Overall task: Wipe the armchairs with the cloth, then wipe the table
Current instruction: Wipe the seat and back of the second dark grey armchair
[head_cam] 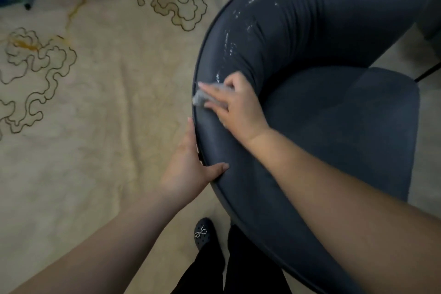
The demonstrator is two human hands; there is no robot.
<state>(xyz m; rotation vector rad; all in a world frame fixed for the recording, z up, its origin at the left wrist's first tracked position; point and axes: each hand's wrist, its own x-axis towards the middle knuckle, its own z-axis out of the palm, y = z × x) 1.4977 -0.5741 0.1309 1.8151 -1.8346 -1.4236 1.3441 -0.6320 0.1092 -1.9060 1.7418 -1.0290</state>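
Wiping of armchair [322,38] backrest rim in hand. Right hand [235,105] flat, fingers straight, pressing small grey cloth [200,98] onto rim's left edge. Left hand [191,162] gripping rim nearer, steadying. Advised: firm even pressure along curve toward far white specks. Cloth bunched; long axis roughly left-right, uncertain.
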